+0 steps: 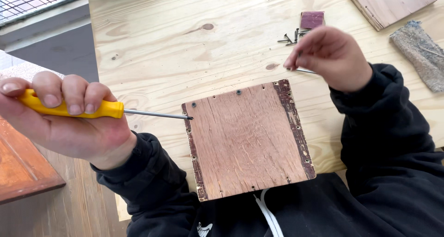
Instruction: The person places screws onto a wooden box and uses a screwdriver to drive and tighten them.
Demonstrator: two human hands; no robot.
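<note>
A square reddish plywood board (247, 137) lies on the pale wooden table (185, 38) right in front of me, with small screws along its edges. My left hand (64, 116) grips a yellow-handled screwdriver (92, 108) held level, and its thin shaft tip touches the board's upper left edge. My right hand (330, 56) hovers just beyond the board's upper right corner, fingers pinched on a thin metal screw or nail (306, 71). A small pile of dark screws (292, 36) lies on the table behind that hand.
A small dark red block (312, 19) sits beyond the screws. Another plywood board (391, 3) lies at the far right corner, with a grey rough strip (421, 54) beside it. Left of the table's edge stands a rust-brown panel (21, 165) over wooden flooring.
</note>
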